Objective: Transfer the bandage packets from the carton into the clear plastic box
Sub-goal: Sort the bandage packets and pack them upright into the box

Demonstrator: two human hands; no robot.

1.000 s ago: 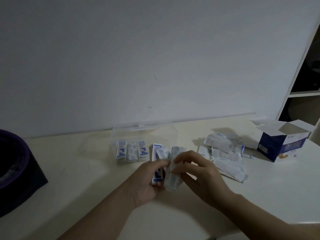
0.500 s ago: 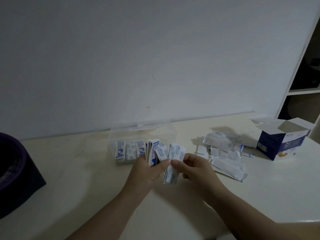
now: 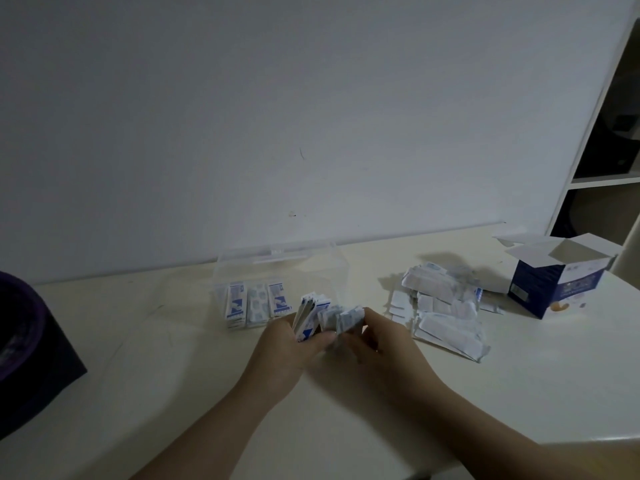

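A pale counter (image 3: 138, 393) meets a plain white wall (image 3: 311, 81), which bears a short dark scratch (image 3: 302, 154) and a small smudge (image 3: 292, 214) below it. At the left edge sits a dark object with a purple rim (image 3: 20, 341), perhaps a bin; the dim light blurs its shape. A white shelf unit (image 3: 604, 180) stands at far right, its compartments dark.
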